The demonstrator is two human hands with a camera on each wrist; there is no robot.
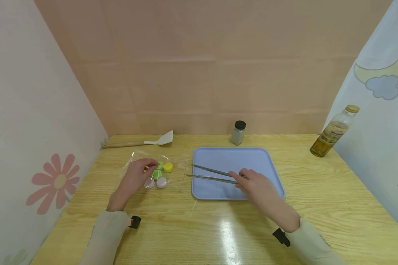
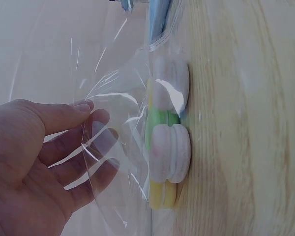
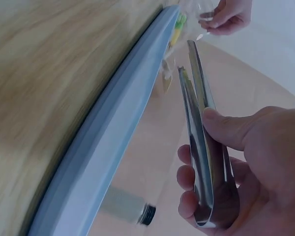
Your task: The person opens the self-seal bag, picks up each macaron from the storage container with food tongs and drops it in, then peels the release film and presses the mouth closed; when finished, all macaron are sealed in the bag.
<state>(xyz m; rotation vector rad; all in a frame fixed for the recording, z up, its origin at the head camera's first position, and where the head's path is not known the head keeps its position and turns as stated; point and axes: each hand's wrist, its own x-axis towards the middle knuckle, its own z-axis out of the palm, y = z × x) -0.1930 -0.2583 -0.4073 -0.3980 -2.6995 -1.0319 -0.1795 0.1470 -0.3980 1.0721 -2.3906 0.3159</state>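
Observation:
My left hand (image 1: 136,178) pinches the upper film of a clear plastic bag (image 2: 105,147) between thumb and fingers. Inside the bag lie several macarons: a yellow macaron (image 1: 167,167), green ones, and a pale pink macaron (image 1: 161,182) among them. Part of the group is hidden behind the left hand. My right hand (image 1: 257,187) grips metal tongs (image 3: 206,162), which hang above a light blue tray (image 1: 232,156). The arms of the tongs are spread apart with nothing between them, and their tips point left toward the bag.
Behind the bag lies a spatula (image 1: 162,139) with a wooden handle and white head. A small jar (image 1: 238,133) with a black lid stands behind the tray. At the far right is a bottle (image 1: 331,132) of golden liquid. Walls close off the back and both sides.

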